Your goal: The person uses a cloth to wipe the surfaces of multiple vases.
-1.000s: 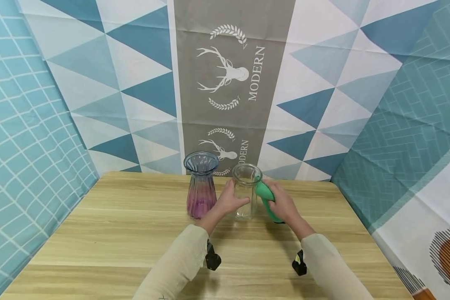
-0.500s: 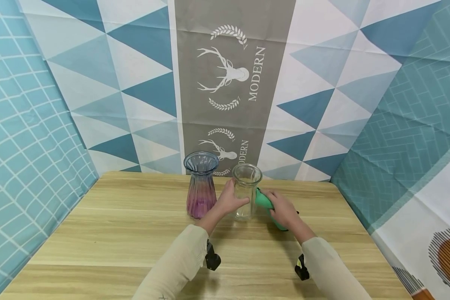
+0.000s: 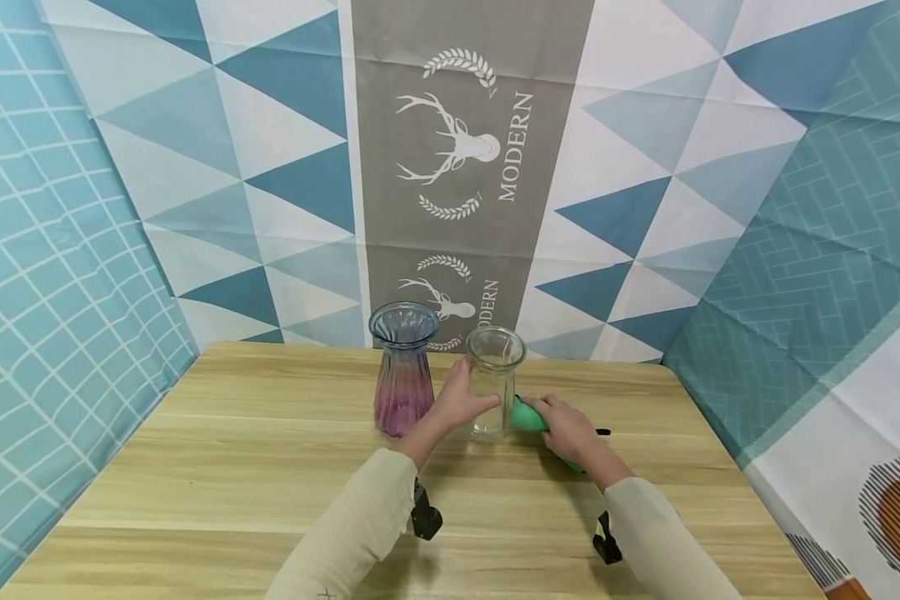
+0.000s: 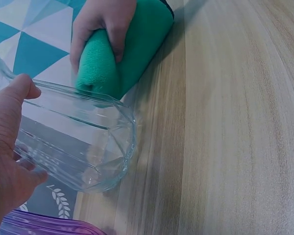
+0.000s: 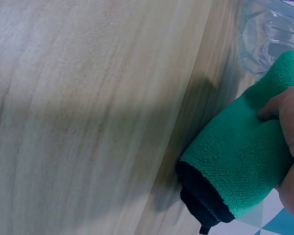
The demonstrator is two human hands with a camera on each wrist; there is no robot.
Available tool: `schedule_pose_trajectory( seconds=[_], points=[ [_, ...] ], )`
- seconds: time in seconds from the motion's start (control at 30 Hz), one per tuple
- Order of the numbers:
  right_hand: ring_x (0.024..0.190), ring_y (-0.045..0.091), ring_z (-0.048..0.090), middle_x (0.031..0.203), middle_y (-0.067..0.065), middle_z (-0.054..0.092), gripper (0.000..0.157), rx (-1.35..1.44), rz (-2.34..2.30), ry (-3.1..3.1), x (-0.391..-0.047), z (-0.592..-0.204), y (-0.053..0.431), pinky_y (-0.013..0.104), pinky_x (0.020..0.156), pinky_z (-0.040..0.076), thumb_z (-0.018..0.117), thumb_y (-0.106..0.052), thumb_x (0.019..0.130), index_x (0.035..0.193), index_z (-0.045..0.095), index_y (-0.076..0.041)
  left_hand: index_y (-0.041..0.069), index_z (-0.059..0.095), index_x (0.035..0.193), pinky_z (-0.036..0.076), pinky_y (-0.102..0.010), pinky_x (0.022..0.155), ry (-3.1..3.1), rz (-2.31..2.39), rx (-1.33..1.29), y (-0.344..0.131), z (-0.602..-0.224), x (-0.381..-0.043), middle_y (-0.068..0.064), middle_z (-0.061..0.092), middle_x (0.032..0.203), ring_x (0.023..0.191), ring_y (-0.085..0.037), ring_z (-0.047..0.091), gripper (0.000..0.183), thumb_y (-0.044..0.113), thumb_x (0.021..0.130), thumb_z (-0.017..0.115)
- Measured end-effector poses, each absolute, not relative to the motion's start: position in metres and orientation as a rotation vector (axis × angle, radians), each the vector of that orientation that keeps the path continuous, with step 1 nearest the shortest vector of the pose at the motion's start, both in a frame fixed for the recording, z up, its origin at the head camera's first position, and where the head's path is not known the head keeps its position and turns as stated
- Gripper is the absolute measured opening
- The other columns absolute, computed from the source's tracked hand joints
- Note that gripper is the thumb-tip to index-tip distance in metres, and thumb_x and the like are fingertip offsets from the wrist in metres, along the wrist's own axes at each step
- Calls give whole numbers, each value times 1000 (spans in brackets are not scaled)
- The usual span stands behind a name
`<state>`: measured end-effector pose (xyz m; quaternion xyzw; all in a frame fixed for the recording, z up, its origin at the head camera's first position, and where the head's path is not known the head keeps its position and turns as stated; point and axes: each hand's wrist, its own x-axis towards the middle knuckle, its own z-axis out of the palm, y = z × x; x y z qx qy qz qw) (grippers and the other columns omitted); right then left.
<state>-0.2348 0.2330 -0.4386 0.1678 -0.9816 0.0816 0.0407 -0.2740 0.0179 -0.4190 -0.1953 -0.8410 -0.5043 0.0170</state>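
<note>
A clear glass vase [image 3: 489, 417] stands upright on the wooden table, and my left hand [image 3: 457, 400] grips its side, with thumb and fingers around it in the left wrist view. My right hand [image 3: 570, 429] holds a folded green cloth [image 3: 528, 416] with a dark edge [image 5: 206, 188]. In the left wrist view the cloth [image 4: 100, 66] lies against the lower side of the glass, though I cannot tell how firmly it presses. A ribbed vase [image 3: 403, 383], blue at the top and fading to purple-pink, stands just left of my left hand.
The wooden table [image 3: 217, 467] reaches back to a patterned wall cloth [image 3: 292, 183] with triangles and deer prints. Blue tiled cloth [image 3: 60, 275] hangs on the left, and teal cloth [image 3: 810, 275] on the right. A black device [image 3: 425, 515] is strapped at my left wrist.
My right hand has moved the green cloth down the clear vase's right side, from near the rim towards the base. My left hand and both vases have stayed in place.
</note>
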Motion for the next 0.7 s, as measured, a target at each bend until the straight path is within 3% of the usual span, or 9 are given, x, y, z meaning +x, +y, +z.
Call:
schedule_pose_trajectory(
  seconds=[0.7],
  points=[
    [117, 41, 50, 139, 21, 43, 59, 369, 819, -2791, -242, -413, 241, 56, 84, 46, 49, -3, 90, 145, 33, -17, 5, 30, 142, 34, -47, 110, -2614, -1569, -634, 16, -417, -275, -20, 34, 143, 134, -33, 35, 81, 19, 73, 70]
  ],
)
